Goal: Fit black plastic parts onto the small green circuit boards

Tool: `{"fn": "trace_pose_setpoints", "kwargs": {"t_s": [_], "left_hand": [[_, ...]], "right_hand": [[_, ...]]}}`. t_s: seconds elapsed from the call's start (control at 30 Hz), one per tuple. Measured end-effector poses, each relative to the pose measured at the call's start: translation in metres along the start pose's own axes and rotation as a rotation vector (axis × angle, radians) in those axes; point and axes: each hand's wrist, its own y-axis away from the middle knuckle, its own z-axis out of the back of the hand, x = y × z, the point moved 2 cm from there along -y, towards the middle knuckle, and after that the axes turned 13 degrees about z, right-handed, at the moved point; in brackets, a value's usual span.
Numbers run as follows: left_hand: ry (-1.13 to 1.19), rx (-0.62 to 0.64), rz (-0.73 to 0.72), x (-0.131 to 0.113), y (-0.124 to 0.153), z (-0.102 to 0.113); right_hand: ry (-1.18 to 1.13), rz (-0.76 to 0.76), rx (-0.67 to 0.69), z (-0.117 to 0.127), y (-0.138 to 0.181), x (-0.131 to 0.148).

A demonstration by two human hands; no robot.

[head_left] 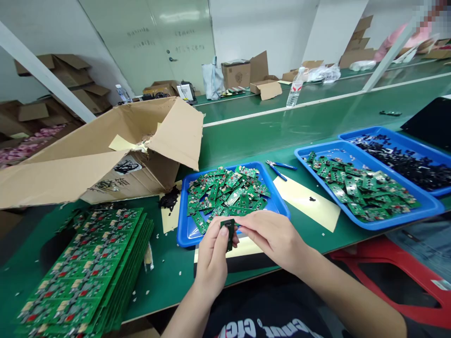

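My left hand point(213, 256) is closed around a small black part point(229, 234) with a port-like slot in its upper face, held upright between thumb and fingers. Beside it, my right hand point(276, 237) pinches at the part's right edge; a bit of green shows at its fingertips, too small to make out. Both hands are over the near rim of a blue tray point(181, 225) heaped with small green circuit boards point(229, 190). Under the hands lies a strip of pale yellow and black sheet point(246, 249).
Stacked circuit board panels point(88, 267) stand left, before an open cardboard box point(141, 173). Blue-handled pliers point(280, 168) and a yellow sheet point(306, 202) lie right of the tray. Further right are a second board tray point(369, 225) and a tray of black parts point(405, 159).
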Motion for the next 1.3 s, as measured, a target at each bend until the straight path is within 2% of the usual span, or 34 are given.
{"fn": "trace_pose_setpoints", "kwargs": {"t_s": [0.17,0.33,0.5,0.63,0.7,0.77,0.97,1.13,1.23,1.3], "left_hand": [[0.024,0.069,0.106,-0.001,0.001,-0.001],[0.088,0.045,0.182,0.003,0.001,-0.002],[0.141,-0.103,0.195,0.012,-0.001,-0.004],[0.109,-0.146,0.142,0.013,-0.002,-0.007],[0.062,-0.17,0.11,0.011,-0.002,-0.008],[0.023,-0.177,0.081,0.007,-0.001,-0.009],[-0.098,-0.174,0.0,0.003,-0.002,-0.011],[-0.246,-0.208,-0.072,0.003,-0.003,-0.009],[-0.316,-0.104,0.016,0.001,-0.003,-0.005],[-0.347,0.01,0.097,-0.002,-0.003,-0.001]], "right_hand": [[0.14,0.051,0.047,0.005,-0.002,-0.005],[0.156,0.029,0.019,-0.001,0.0,-0.002],[0.002,-0.183,-0.071,-0.018,0.011,0.012],[-0.11,-0.369,-0.101,-0.024,0.014,0.013],[-0.132,-0.416,-0.093,-0.022,0.011,0.009],[-0.104,-0.391,-0.107,-0.018,0.008,0.005],[0.146,-0.184,-0.101,-0.018,0.005,0.004],[0.202,-0.13,-0.067,-0.019,0.007,0.002],[0.141,-0.051,-0.024,-0.014,0.008,-0.007],[0.092,0.002,0.057,-0.011,0.009,-0.014]]}}
